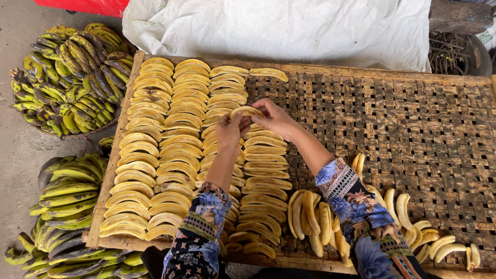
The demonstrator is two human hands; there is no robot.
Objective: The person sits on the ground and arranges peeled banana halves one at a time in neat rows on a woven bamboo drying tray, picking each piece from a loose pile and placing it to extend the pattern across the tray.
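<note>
Both my hands hold one peeled yellow banana (246,110) above the woven bamboo tray (413,129). My left hand (230,130) grips its left end and my right hand (276,118) its right end. Under them run several neat rows of peeled bananas (175,139) that fill the tray's left part. The hands hover over the rightmost row (264,170), near its far end. A single banana (268,74) lies at the tray's top edge. My patterned sleeves reach in from the bottom.
A loose heap of peeled bananas (315,219) lies at the tray's near edge, more (439,245) at bottom right. Unpeeled green-yellow bunches sit in a basket (72,72) at top left and on the ground (67,206) at left. A white sack (279,26) lies behind.
</note>
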